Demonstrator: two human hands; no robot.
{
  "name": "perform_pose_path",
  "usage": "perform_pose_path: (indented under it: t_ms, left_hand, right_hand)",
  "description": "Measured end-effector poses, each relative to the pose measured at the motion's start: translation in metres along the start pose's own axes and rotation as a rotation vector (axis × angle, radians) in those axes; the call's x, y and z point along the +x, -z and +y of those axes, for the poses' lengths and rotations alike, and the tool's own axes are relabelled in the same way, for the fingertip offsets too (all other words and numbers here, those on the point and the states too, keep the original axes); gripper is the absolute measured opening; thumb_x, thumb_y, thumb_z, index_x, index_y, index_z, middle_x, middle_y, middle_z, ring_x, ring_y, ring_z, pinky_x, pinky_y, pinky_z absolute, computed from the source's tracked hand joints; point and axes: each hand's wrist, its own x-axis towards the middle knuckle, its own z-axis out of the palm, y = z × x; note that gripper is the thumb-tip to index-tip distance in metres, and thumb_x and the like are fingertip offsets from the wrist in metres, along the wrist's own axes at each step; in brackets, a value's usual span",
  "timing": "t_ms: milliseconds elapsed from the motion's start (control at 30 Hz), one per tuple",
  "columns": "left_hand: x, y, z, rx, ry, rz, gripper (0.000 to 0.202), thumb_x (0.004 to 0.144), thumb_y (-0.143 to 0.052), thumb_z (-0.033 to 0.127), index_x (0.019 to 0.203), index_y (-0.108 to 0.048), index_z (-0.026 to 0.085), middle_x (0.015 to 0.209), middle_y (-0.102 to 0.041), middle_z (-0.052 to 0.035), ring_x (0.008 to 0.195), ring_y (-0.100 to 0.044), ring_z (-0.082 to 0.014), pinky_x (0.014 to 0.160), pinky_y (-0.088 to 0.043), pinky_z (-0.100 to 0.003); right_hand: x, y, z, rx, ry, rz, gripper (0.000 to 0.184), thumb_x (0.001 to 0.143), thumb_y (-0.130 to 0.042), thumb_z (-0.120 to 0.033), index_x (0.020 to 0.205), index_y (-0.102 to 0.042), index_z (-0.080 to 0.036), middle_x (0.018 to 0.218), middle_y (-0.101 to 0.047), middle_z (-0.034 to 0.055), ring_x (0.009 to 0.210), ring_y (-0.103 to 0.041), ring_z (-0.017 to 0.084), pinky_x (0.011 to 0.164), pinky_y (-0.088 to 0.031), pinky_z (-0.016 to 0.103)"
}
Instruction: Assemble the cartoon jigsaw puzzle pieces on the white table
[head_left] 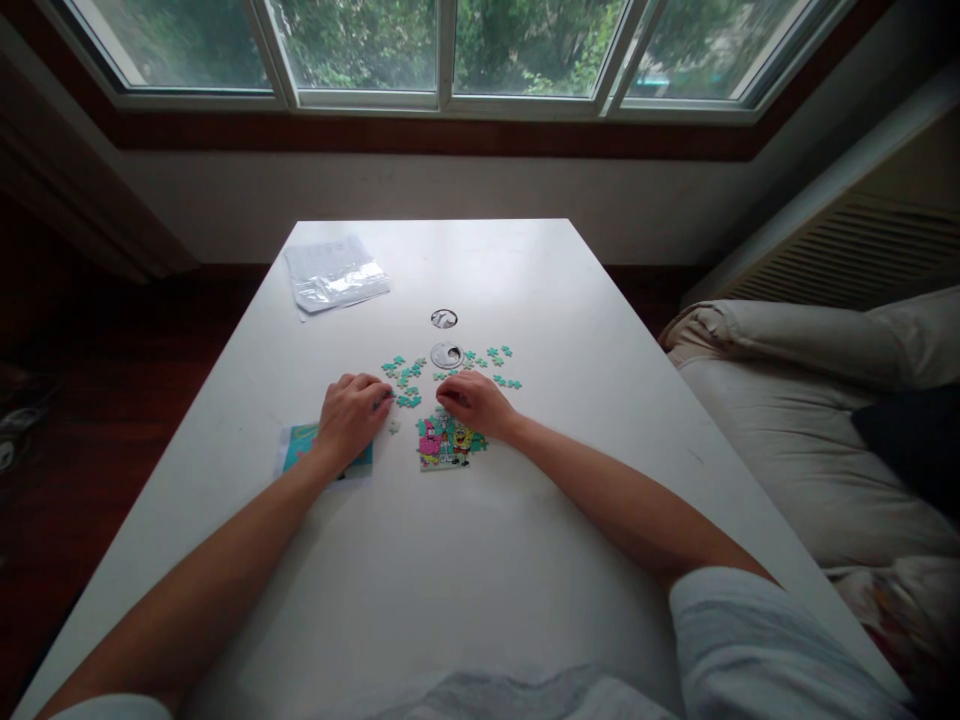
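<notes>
My left hand (351, 415) lies knuckles up on the white table (465, 560), fingers curled, with its fingertips among several loose teal puzzle pieces (405, 378). It partly covers a teal picture card (300, 445). My right hand (474, 400) rests with curled fingers at the top edge of a small part-assembled cartoon puzzle (448, 445). Whether either hand pinches a piece is hidden by the fingers. More teal pieces (495, 362) lie just beyond the right hand.
Two small round metal lids or tins (445, 354) (443, 319) sit beyond the pieces. A crumpled clear plastic bag on paper (334, 275) lies at the far left of the table. A cushioned seat (817, 420) stands to the right, and windows are ahead.
</notes>
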Motion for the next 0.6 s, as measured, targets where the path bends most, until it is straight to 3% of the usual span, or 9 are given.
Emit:
perform_pose_path:
  t_ms: [600]
  left_hand:
    - [0.0001,0.0065,-0.0002,0.031,0.086,-0.022,0.018,0.091,-0.060,0.030,0.103,-0.073,0.028,0.110,-0.069,-0.0058,0.103,-0.058,-0.0286,0.089,-0.042,-0.044]
  right_hand:
    - [0.0009,0.0015,-0.0009,0.025,-0.005,-0.005,0.011,0.092,-0.060,-0.020,0.084,-0.067,-0.020,0.076,-0.065,0.0011,0.072,-0.054,0.015,0.076,-0.039,0.029]
